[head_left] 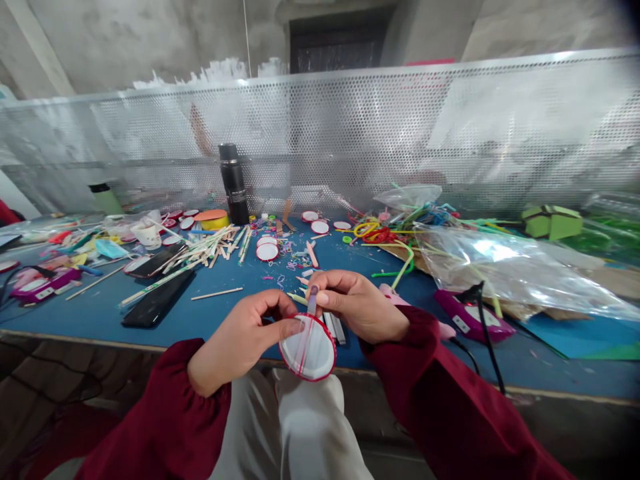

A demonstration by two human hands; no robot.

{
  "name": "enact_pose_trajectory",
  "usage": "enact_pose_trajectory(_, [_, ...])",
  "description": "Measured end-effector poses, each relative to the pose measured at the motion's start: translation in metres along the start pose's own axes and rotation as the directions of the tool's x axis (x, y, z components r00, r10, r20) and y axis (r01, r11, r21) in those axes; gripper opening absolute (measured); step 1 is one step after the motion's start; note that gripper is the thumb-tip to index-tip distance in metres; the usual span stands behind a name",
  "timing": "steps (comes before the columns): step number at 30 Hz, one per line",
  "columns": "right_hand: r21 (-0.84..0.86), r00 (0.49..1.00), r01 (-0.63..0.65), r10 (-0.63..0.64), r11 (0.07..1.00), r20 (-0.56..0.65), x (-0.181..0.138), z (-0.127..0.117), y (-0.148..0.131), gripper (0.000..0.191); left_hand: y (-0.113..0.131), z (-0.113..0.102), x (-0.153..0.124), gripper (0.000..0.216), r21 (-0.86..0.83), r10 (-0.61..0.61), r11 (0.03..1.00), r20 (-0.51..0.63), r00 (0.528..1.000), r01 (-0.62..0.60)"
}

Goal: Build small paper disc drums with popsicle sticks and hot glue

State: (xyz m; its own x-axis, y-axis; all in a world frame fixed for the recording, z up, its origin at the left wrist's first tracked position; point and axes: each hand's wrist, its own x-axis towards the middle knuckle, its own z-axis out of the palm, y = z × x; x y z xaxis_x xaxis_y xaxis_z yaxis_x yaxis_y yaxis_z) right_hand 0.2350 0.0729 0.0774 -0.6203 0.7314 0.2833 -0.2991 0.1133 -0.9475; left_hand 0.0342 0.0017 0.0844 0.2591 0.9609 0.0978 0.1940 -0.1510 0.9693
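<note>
A round white disc with a red rim (320,357) is held tilted over my lap, just off the table's front edge. My left hand (250,333) grips its upper left rim, thumb on the white face. Pinched between thumb and fingers of my right hand (355,303) is a narrow purplish strip (313,303), right at the disc's top edge. Thin reddish lines run down the white face below it; whether they belong to the strip I cannot tell. Behind my hands lie light wooden sticks, one a loose stick (217,293), and similar red-rimmed discs (267,249).
A black bottle (234,187) stands at the back before a perforated metal screen (350,140). On the blue table (210,313) lie a black phone (157,300), purple devices with cables (473,317), clear plastic bags (510,267), coloured pipe cleaners (373,230) and a green bottle (105,199).
</note>
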Motion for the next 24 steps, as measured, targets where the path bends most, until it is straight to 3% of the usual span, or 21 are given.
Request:
enact_pose_trajectory(8, [0.099, 1.0, -0.028, 0.029, 0.995, -0.007, -0.0011, 0.0047, -0.0022, 0.026, 0.0025, 0.0025, -0.0018, 0.026, -0.011, 0.026, 1.0, -0.005, 1.0, -0.026])
enact_pose_trajectory(24, [0.06, 1.0, 0.005, -0.007, 0.998, 0.026, -0.0007, 0.0087, -0.0057, 0.026, 0.0093, 0.0024, -0.006, 0.022, 0.012, -0.014, 1.0, 0.007, 1.0, 0.014])
